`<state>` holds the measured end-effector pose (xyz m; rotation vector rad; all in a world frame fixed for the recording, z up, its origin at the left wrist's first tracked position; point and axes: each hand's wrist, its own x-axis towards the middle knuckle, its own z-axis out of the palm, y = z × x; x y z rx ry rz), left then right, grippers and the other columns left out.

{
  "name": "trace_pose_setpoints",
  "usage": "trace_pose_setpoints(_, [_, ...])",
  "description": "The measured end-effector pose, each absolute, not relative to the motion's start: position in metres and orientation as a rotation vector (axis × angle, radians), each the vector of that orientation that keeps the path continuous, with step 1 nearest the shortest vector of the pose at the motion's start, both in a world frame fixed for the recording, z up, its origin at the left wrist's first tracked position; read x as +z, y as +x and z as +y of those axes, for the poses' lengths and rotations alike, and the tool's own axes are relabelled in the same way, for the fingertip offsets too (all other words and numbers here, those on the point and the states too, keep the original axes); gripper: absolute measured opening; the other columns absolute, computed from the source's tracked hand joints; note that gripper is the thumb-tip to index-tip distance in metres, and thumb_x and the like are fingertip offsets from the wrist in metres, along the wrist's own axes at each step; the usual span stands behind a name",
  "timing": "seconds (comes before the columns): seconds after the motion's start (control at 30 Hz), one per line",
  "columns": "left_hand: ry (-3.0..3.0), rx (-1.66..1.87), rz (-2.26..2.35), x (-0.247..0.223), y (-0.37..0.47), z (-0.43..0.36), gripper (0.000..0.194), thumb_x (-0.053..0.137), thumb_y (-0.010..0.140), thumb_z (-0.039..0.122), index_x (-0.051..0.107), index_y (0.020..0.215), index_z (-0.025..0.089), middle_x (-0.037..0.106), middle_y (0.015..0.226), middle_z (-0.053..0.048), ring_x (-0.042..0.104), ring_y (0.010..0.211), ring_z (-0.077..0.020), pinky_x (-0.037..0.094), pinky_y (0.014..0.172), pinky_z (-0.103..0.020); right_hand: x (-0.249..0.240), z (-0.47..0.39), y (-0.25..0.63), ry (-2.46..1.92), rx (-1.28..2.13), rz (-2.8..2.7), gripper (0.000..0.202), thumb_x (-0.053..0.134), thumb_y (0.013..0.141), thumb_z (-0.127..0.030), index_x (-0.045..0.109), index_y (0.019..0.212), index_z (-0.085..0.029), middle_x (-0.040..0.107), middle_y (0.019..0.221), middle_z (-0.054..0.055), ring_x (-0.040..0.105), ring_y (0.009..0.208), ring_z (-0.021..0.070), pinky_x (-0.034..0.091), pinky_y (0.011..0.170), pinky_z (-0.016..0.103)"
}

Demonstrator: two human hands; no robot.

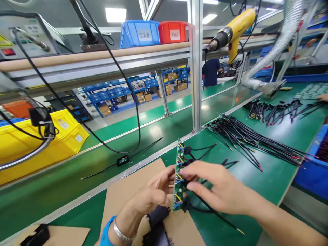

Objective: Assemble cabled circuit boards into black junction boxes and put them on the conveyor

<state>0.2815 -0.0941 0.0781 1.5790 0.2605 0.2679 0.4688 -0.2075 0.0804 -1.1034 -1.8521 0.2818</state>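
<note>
Held upright over the cardboard (133,181) — board (178,176) between both hands, left fingers (164,184) curled behind its back, right fingers (188,177) pinching at the wired face.

The storage bin (46,133) is yellow, the heat gun (237,29) yellow and black.

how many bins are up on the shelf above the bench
2: a blue bin and, just right of it, a red bin beside the metal post. Any behind them would be hidden.

A silver bangle (118,232) and a bright blue wristband (105,233) circle the left wrist (127,221)
</note>
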Motion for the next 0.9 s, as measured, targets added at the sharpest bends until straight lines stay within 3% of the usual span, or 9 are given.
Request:
trace_pose_setpoints(0.13, [1.721,0.317,0.342,0.096,0.268,-0.099,0.064,0.057,0.065,0.018,0.053,0.129,0.022,0.063,0.118,-0.007,0.060,0.108,-0.0276,0.053,0.084,-0.040,0.087,-0.206,0.473,-1.040,0.224,-1.855,0.029,0.060,0.089,-0.015,0.061,0.114,-0.027,0.071,0.099,0.002,0.067,0.083,0.0173,0.057,0.074,0.030])
trace_pose_setpoints(0.23, [1.972,0.353,0.438,0.113,0.258,-0.101,0.066,0.049,0.068,0.008,0.054,0.131,0.028,0.064,0.120,-0.004,0.061,0.108,-0.0242,0.053,0.087,-0.038,0.096,-0.203,0.498,-1.074,-0.031,-1.590,0.025,0.063,0.085,-0.018,0.064,0.108,-0.030,0.070,0.100,0.003,0.066,0.089,0.0235,0.056,0.078,0.039])
trace_pose_setpoints(0.33, [2.232,0.458,0.361,0.134,0.244,-0.095,0.055,0.048,0.080,0.009,0.058,0.129,0.032,0.064,0.124,-0.003,0.062,0.108,-0.0242,0.052,0.089,-0.038,0.098,-0.191,0.520,-1.192,0.005,-1.754,0.053,0.064,0.080,-0.020,0.053,0.131,-0.025,0.058,0.130,0.010,0.057,0.114,0.0318,0.052,0.091,0.048])
trace_pose_setpoints(0.4, [2.239,0.503,0.251,0.144,0.238,-0.086,0.047,0.050,0.086,0.015,0.060,0.129,0.032,0.066,0.119,-0.005,0.065,0.098,-0.0239,0.054,0.080,-0.036,0.094,-0.178,0.521,-1.239,0.231,-1.984,0.065,0.063,0.078,-0.018,0.045,0.140,-0.021,0.055,0.135,0.012,0.055,0.119,0.0314,0.049,0.096,0.046])
trace_pose_setpoints(0.5, [2.166,0.571,0.121,0.146,0.237,-0.064,0.036,0.062,0.083,0.024,0.070,0.118,0.027,0.071,0.108,-0.009,0.064,0.100,-0.0285,0.052,0.086,-0.041,0.087,-0.162,0.509,-1.201,0.582,-2.063,0.045,0.058,0.083,-0.020,0.054,0.128,-0.019,0.068,0.111,0.006,0.063,0.097,0.0231,0.051,0.084,0.036])
trace_pose_setpoints(0.63, [1.764,0.917,0.434,0.121,0.246,-0.043,0.033,0.086,0.061,0.028,0.077,0.093,0.022,0.073,0.102,-0.010,0.050,0.123,-0.0346,0.037,0.106,-0.046,0.091,-0.157,0.497,-1.208,0.624,-2.006,0.014,0.056,0.090,-0.032,0.060,0.092,-0.019,0.062,0.081,-0.002,0.055,0.072,0.0156,0.042,0.063,0.026])
trace_pose_setpoints(0.77, [1.473,1.032,0.570,0.086,0.264,-0.055,0.043,0.069,0.079,0.051,0.067,0.109,0.020,0.069,0.111,-0.012,0.057,0.118,-0.0323,0.042,0.100,-0.051,0.098,-0.161,0.493,-1.383,0.335,-1.819,0.019,0.050,0.094,-0.033,0.049,0.080,-0.021,0.052,0.070,-0.003,0.045,0.064,0.0143,0.034,0.057,0.026])
trace_pose_setpoints(0.83, [1.358,1.006,0.506,0.077,0.276,-0.070,0.057,0.064,0.078,0.061,0.062,0.114,0.018,0.067,0.111,-0.015,0.062,0.111,-0.0329,0.046,0.095,-0.051,0.097,-0.163,0.488,-1.421,0.288,-1.786,0.018,0.047,0.095,-0.034,0.048,0.082,-0.022,0.054,0.072,-0.002,0.046,0.066,0.0156,0.036,0.059,0.028])
trace_pose_setpoints(0.9, [1.218,1.033,0.380,0.075,0.289,-0.085,0.063,0.071,0.072,0.061,0.058,0.118,0.019,0.065,0.115,-0.013,0.062,0.111,-0.0312,0.046,0.096,-0.047,0.092,-0.165,0.480,-1.435,0.269,-1.769,0.017,0.045,0.097,-0.034,0.048,0.085,-0.022,0.056,0.076,-0.001,0.049,0.069,0.0168,0.038,0.062,0.029])
